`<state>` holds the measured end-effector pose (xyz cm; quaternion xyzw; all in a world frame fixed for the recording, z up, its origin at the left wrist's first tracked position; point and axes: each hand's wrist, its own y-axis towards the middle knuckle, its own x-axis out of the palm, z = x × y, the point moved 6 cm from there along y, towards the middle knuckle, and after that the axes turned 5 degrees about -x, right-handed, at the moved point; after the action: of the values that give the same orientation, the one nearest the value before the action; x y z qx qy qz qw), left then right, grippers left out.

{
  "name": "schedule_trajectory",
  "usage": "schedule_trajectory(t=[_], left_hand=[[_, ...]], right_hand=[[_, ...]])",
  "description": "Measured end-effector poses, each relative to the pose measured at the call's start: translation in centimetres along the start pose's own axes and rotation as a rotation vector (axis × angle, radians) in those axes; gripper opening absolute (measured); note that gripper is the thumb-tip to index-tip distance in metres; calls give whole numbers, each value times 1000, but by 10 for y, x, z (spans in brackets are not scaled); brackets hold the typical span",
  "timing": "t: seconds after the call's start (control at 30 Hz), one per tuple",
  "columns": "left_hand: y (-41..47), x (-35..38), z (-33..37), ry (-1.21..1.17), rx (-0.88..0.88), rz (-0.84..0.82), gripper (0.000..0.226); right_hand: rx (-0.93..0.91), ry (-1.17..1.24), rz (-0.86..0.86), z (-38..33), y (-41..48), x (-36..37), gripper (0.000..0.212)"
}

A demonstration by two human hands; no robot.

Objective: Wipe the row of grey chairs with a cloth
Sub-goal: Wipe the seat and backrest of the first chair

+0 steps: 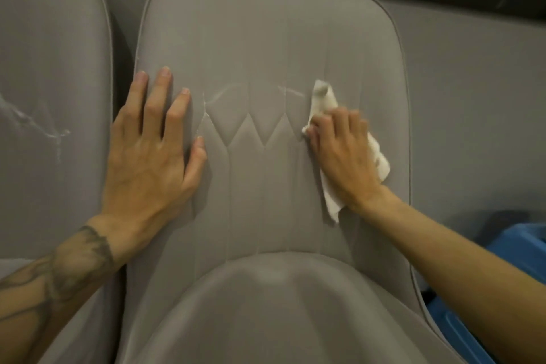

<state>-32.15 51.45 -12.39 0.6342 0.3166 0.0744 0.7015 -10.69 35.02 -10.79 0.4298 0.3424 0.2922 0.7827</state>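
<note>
A grey padded chair (266,38) fills the middle of the head view, its backrest facing me and its seat (280,304) below. My left hand (150,154) lies flat with straight fingers on the left side of the backrest. My right hand (342,154) presses a crumpled white cloth (323,97) against the right side of the backrest, fingers curled over it. Pale wet streaks (218,94) run across the backrest between my hands.
A second grey chair (50,68) stands close on the left, with a whitish smear (35,124) on its backrest. A blue plastic object (508,239) sits at the lower right behind my right forearm. A grey wall (472,83) lies behind the chairs.
</note>
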Motion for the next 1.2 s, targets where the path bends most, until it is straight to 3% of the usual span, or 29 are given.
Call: schedule_trajectory(t=[0.07, 0.17, 0.2, 0.23, 0.4, 0.47, 0.6, 0.7, 0.8, 0.87, 0.9, 1.07, 1.13, 1.2], left_hand=[[1, -1, 0, 5, -2, -1, 62], [2, -2, 1, -3, -15, -12, 63], [1, -2, 1, -7, -22, -20, 63], [1, -2, 1, -10, -26, -25, 64], [1, 0, -1, -20, -18, -9, 64], [1, 0, -2, -24, -22, -8, 64], [0, 1, -2, -13, -16, -2, 63], [1, 1, -2, -6, -24, -2, 64], [1, 2, -1, 0, -12, 8, 63], [1, 1, -1, 5, -12, 17, 62], [0, 0, 0, 5, -15, 14, 62], [2, -5, 3, 3, -32, -23, 63], [3, -6, 4, -3, -35, -32, 63], [2, -4, 4, -4, -35, -42, 64]], right_hand=[[-200, 70, -79, -32, -41, 9, 24], [-682, 111, -290, -70, -107, 9, 23], [-743, 98, -319, -69, -109, 11, 23], [-707, 97, -302, -64, -98, 12, 22], [-61, 70, -20, -16, -19, 4, 20], [-103, 87, -24, -34, -39, 8, 21], [-423, 136, -153, -63, -81, 8, 20], [-286, 67, -38, -26, -20, 7, 18], [142, -44, 128, 27, 67, 1, 25], [286, -14, 169, 27, 79, 2, 26], [268, 4, 176, 15, 69, 3, 24], [-168, 135, -31, -35, 6, 3, 24], [-125, 67, 30, -14, 38, 1, 24], [58, 7, 131, 15, 90, -1, 29]])
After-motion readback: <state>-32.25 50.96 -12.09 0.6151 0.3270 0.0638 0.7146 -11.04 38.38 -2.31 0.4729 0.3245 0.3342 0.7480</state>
